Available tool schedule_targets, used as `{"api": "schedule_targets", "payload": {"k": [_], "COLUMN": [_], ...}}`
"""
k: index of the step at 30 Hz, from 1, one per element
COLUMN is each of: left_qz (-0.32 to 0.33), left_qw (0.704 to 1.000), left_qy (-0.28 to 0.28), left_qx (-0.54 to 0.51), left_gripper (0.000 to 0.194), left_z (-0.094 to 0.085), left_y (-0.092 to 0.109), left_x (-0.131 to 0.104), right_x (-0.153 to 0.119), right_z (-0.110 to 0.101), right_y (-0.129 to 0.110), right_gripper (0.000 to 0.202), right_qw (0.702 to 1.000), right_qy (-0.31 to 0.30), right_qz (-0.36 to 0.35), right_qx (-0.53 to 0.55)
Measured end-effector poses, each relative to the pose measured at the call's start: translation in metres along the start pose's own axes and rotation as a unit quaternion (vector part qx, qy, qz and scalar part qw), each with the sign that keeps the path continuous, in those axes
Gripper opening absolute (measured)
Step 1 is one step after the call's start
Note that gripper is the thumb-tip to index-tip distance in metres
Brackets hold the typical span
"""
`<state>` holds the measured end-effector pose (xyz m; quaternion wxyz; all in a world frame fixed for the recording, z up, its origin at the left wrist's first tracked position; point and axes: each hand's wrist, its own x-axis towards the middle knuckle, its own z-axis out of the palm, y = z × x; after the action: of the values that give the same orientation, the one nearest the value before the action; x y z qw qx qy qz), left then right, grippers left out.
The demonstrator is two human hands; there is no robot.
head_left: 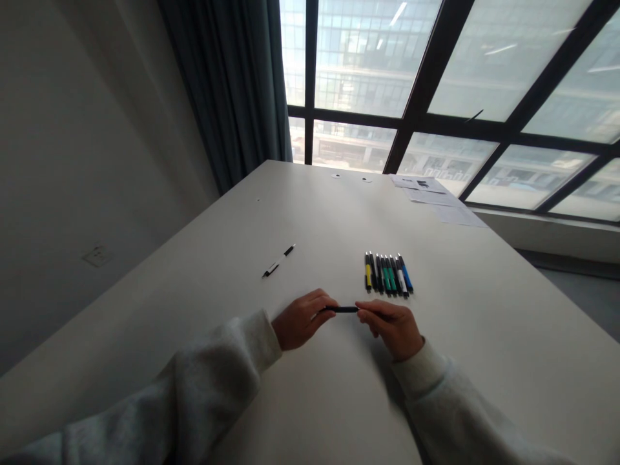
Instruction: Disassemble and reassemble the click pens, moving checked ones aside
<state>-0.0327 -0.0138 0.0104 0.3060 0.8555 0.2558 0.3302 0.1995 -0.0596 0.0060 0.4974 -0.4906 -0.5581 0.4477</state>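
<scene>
A black pen (345, 310) is held level above the near part of the white table, one end in each hand. My left hand (305, 316) pinches its left end between thumb and fingers. At the right end, my right hand (391, 325) grips it the same way; the fingers cover both tips. Just beyond my right hand lies a row of several pens (387, 274) side by side, with yellow, black, green, white and blue barrels. One white and black pen (278, 261) lies alone at a slant, beyond my left hand.
The white table (217, 278) stretches toward the large windows (368, 64). Printed papers (431, 197) lie at its far right edge. Two small round fittings (367, 179) show near the back edge. A dark curtain (232, 90) hangs at the far left, beside a wall.
</scene>
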Motion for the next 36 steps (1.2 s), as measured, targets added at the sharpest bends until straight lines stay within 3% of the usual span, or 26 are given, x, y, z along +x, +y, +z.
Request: {"api": "schedule_targets", "payload": {"k": [3,6,8,11,15,28,36], "left_qz": [-0.025,-0.103,-0.154,-0.175,-0.178,-0.204,-0.198], "left_qw": [0.999,0.982,0.946,0.890,0.870,0.825,0.809], "left_qy": [0.009,0.040,0.063,0.092,0.106,0.114,0.090], "left_qx": [-0.045,-0.155,-0.279,-0.411,-0.448,-0.515,-0.545], "left_gripper": [0.023,0.027,0.031,0.038,0.043,0.039,0.039], "left_z": [-0.001,0.000,0.000,0.002,0.005,0.003,0.003], "left_y": [-0.002,-0.007,-0.011,-0.017,-0.022,-0.015,-0.013], "left_x": [0.000,0.002,0.004,0.006,0.006,0.008,0.007], "right_x": [-0.001,0.000,0.002,0.004,0.006,0.010,0.011], "right_z": [-0.001,-0.007,-0.013,-0.021,-0.025,-0.025,-0.026], "right_y": [-0.002,-0.004,-0.005,-0.004,0.001,0.019,0.030], "right_gripper": [0.035,0.039,0.027,0.017,0.016,0.014,0.012], "right_qw": [0.999,0.988,0.966,0.919,0.875,0.852,0.859], "right_qy": [0.008,0.033,0.037,-0.011,-0.056,-0.003,0.036], "right_qz": [-0.030,-0.089,-0.121,-0.131,-0.091,-0.070,-0.089], "right_qx": [-0.029,-0.120,-0.223,-0.371,-0.473,-0.520,-0.503]}}
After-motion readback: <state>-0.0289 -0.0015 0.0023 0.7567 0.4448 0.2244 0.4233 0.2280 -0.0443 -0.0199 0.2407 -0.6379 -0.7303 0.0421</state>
